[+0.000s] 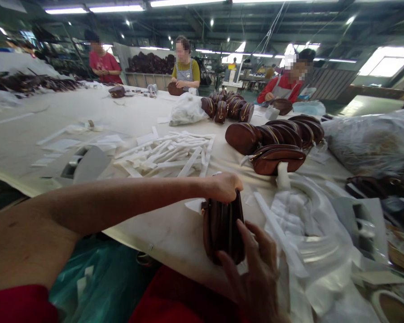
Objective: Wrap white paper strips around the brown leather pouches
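A small dark brown leather bag (222, 229) stands on the pale worktable, its zipper side facing up. My left hand (225, 186) reaches across and is closed at the bag's far end, its fingers mostly hidden behind the knuckles. Against the near right side of the bag rests my right hand (256, 264), thumb and fingers spread apart around its near end. A metal ring fitting shows at the bag's left edge, beside a white scrap.
White strips (168, 154) lie heaped beyond my left arm. Finished-looking brown bags (278, 159) stand in rows ahead right. Clear plastic (309, 233) and a grey tape dispenser (360, 229) are at right, another dispenser (84, 163) at left. Co-workers (186, 67) handle bags across the table.
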`<state>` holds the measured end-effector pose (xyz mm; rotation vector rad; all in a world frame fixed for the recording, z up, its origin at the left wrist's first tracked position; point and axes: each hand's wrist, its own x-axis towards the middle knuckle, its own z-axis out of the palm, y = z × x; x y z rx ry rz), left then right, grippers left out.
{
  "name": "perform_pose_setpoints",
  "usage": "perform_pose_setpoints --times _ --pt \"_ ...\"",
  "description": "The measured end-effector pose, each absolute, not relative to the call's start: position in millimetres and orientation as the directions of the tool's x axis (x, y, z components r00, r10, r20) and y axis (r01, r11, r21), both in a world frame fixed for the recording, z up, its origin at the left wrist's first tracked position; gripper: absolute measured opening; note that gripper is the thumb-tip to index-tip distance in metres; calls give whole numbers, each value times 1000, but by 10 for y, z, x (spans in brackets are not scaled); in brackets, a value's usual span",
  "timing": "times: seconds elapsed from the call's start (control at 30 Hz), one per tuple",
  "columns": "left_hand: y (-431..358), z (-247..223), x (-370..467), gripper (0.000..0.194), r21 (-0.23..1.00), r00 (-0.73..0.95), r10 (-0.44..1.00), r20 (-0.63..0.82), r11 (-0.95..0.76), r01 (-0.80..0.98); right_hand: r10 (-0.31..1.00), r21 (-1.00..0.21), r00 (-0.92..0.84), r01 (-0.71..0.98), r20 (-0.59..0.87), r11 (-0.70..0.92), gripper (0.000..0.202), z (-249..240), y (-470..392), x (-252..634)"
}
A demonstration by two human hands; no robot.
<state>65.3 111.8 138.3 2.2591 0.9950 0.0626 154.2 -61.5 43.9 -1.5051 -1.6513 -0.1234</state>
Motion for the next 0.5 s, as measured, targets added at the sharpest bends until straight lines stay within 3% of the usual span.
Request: perform_pose_setpoints --times 0.07,0.13,0.2,0.27,0.4,0.5 --pt "1164 1430 574 22 499 835 531 -145 -690 525 755 -329 29 911 655 250 62 382 -615 1389" --pt "1224 1440 458 21 335 949 313 -44 -890 309 756 -281 9 931 655 233 65 307 -565 1370" --pt "1278 1399 313 29 171 986 161 38 -973 152 755 -272 2 933 655 234 62 251 -508 1492" --pt "1305 1313 169 37 100 985 149 81 -985 141 764 -267 0 937 646 226 57 229 -465 1693" --pt "1259 1101 5 29 16 963 230 138 -973 230 772 -232 15 957 635 172 51 277 -376 1998" --pt "1191 981 -2 29 14 933 296 205 -954 300 773 -189 -77 950 630 249 46 358 -231 2026"
